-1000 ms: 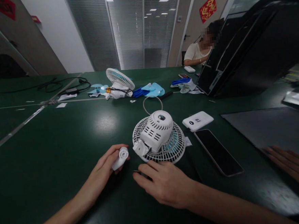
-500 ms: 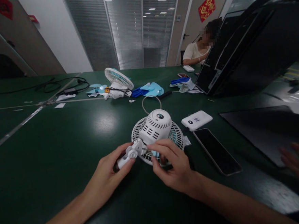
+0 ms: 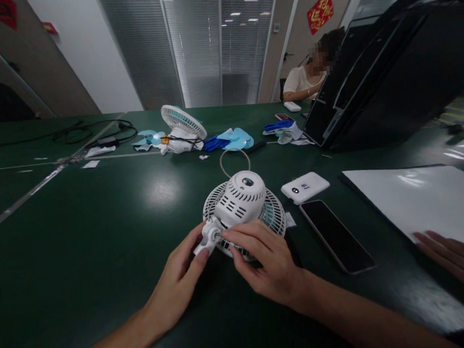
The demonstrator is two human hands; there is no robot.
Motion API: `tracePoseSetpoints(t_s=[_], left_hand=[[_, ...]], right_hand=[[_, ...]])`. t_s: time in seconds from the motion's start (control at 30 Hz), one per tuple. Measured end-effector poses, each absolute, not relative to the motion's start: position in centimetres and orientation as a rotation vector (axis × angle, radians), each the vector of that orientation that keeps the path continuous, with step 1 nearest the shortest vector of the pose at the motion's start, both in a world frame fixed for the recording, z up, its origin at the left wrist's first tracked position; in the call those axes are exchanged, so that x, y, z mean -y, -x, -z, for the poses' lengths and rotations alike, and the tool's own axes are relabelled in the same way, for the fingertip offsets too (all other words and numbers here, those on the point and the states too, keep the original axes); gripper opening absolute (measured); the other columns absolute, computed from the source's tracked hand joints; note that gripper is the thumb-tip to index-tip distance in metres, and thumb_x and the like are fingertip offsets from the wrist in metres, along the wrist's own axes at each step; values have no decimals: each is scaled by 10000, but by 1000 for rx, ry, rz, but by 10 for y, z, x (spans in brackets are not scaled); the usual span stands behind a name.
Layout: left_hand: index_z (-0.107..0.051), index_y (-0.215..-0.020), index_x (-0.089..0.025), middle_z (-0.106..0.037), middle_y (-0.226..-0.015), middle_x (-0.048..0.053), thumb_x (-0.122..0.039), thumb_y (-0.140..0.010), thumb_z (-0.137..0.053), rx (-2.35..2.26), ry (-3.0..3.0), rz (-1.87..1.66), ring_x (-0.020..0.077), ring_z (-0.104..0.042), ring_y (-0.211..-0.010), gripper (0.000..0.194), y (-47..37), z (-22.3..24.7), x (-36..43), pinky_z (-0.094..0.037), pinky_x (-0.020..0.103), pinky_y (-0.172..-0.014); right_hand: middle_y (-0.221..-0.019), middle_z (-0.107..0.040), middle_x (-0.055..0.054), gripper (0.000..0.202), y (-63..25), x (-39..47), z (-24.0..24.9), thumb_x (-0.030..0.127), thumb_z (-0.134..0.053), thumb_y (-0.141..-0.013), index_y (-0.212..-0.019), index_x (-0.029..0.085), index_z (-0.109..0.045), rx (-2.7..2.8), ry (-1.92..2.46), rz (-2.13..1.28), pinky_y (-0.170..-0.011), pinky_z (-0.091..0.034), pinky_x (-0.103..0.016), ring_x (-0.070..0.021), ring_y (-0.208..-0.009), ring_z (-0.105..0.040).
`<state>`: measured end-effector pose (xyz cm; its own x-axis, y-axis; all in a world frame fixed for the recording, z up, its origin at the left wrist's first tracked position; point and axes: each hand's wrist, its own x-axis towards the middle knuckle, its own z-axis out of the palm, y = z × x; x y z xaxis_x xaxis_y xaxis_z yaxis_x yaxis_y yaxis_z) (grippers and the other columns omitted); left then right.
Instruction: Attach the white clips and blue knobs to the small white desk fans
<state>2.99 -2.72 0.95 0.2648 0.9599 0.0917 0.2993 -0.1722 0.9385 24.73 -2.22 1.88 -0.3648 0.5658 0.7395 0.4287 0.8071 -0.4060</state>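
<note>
A small white fan (image 3: 241, 197) lies face down on the green table, its rounded motor housing upward and its grille (image 3: 276, 208) underneath. My left hand (image 3: 183, 267) grips the white plastic bracket (image 3: 209, 238) at the fan's near side, thumb in front and fingers behind. My right hand (image 3: 263, 254) has thumb and fingers pinched around a thin metal pin (image 3: 219, 235), whose end meets the round joint of the bracket. The fingers cover most of the pin, so how deep it sits cannot be seen.
Right of the fan are a white power bank (image 3: 306, 188) and a black phone (image 3: 337, 235). Another person's hand (image 3: 456, 264) rests by a white sheet (image 3: 416, 198). Behind are a second fan (image 3: 183, 127), blue gloves (image 3: 216, 143) and a large black case (image 3: 384, 84). Another person (image 3: 305, 81) sits beyond.
The bracket has turned in my left hand, and the pin's tip has come up to its round joint. At the right, the dark folder now shows a white sheet, and the other person's hand has shifted.
</note>
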Motion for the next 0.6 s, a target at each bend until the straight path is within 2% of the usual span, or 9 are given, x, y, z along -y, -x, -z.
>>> tracePoseSetpoints(t_s=[0.1, 0.23, 0.4, 0.6], left_hand=[[-546, -1434, -310, -595, -1458, 41, -382, -999, -531, -1172, -1600, -929, 302, -563, -1321, 441, -26, -6, 29, -434, 473, -1134], [-541, -1444, -320, -554, -1501, 9, -357, -984, -579, -1083, -1537, -957, 277, -502, -1386, 463, -25, -6, 28, -366, 435, -1192], [-626, -1364, -325, -632, -1419, 1, -347, -951, -634, -1023, -1470, -965, 278, -602, -1277, 414, -25, -8, 23, -458, 419, -1116], [-604, -1388, -315, -641, -1410, 14, -343, -953, -642, -982, -1464, -944, 279, -628, -1234, 438, -24, -4, 24, -481, 410, -1084]], right_hand=[[-1172, -676, -64, 514, -247, 23, -19, 42, -566, -886, -1356, 245, -521, 2022, 739, -154, -909, -572, -370, -192, -1056, -650], [-1182, -679, -60, 507, -248, 27, -16, 38, -598, -892, -1354, 234, -522, 2038, 698, -141, -939, -572, -353, -176, -1066, -657], [-1189, -691, -55, 472, -249, 27, -17, 34, -620, -892, -1320, 222, -556, 1979, 763, -103, -968, -572, -359, -178, -1107, -656], [-1301, -653, -81, 507, -250, 29, -17, 26, -607, -902, -1375, 192, -528, 2153, 664, -55, -963, -575, -330, -177, -1157, -641]])
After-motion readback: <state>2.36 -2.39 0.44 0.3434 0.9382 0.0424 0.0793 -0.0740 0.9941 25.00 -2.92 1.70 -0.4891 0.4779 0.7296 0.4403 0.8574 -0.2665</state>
